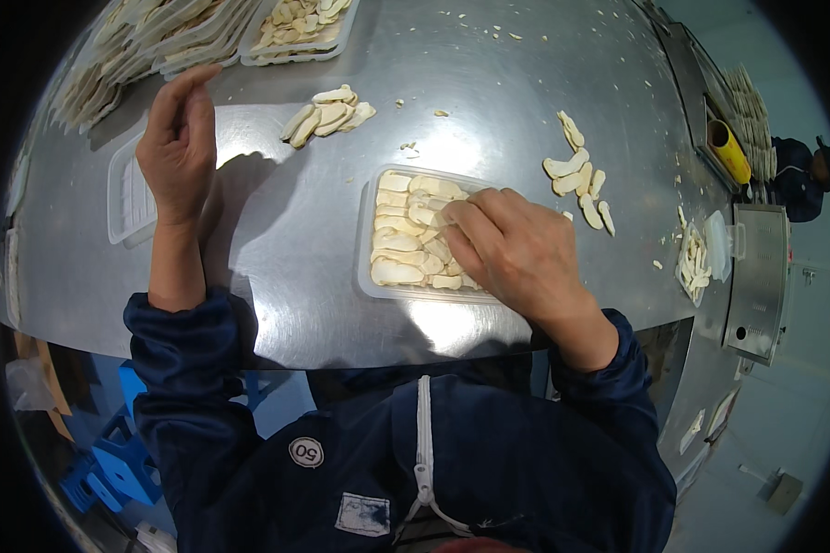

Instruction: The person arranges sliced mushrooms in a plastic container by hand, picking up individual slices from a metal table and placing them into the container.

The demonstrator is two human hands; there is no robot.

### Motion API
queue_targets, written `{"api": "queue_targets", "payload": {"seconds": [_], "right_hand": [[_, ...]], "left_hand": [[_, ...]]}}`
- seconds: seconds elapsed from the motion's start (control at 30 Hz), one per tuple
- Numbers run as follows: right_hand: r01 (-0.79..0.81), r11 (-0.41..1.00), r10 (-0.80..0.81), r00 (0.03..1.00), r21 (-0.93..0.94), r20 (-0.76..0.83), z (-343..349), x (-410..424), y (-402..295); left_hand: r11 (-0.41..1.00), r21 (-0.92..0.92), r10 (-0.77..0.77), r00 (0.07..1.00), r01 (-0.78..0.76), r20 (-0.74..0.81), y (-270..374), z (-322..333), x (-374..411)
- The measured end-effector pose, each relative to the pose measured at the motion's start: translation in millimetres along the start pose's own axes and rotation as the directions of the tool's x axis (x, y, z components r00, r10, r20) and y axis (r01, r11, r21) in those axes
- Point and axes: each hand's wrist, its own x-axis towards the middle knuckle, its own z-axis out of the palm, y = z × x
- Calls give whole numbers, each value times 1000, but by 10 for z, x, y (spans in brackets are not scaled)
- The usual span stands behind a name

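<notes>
My right hand [519,249] reaches over a clear plastic tray [365,276], its bent fingertips at the pale slices [396,240], apparently dried mushroom, laid in rows inside. Whether a slice is pinched there cannot be made out, and the hand covers the tray's right part. My left hand [178,148] is raised over the table at the left, fingers bent and thumb apart, with nothing visible in it. Below it, partly hidden by the wrist, is another clear tray [130,200]. A small pile of slices [328,114] lies between the hands, farther back.
Stacked filled trays [180,34] stand at the back left beside another filled tray [301,31]. Loose slices [581,176] and crumbs lie on the steel table [318,276]. At right are a small slice-filled tray [694,266], a metal box [757,276] and a person [799,180].
</notes>
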Motion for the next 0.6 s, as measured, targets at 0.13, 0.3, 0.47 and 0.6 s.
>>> {"api": "queue_targets", "payload": {"seconds": [0.13, 0.3, 0.47, 0.6], "right_hand": [[0, 1000, 1, 1000, -6, 31, 11, 13, 4], [-73, 996, 70, 995, 41, 74, -83, 3, 2], [-350, 936, 350, 937, 36, 18, -385, -217, 178], [-490, 871, 488, 872, 37, 43, -496, -535, 288]], "left_hand": [[1000, 18, 2, 1000, -2, 6, 18, -1, 4], [999, 43, 0, 1000, 0, 9, 35, 9, 2], [998, 64, -14, 1000, 14, 6, 67, -14, 2], [997, 77, -1, 1000, 0, 11, 88, 13, 6]]}}
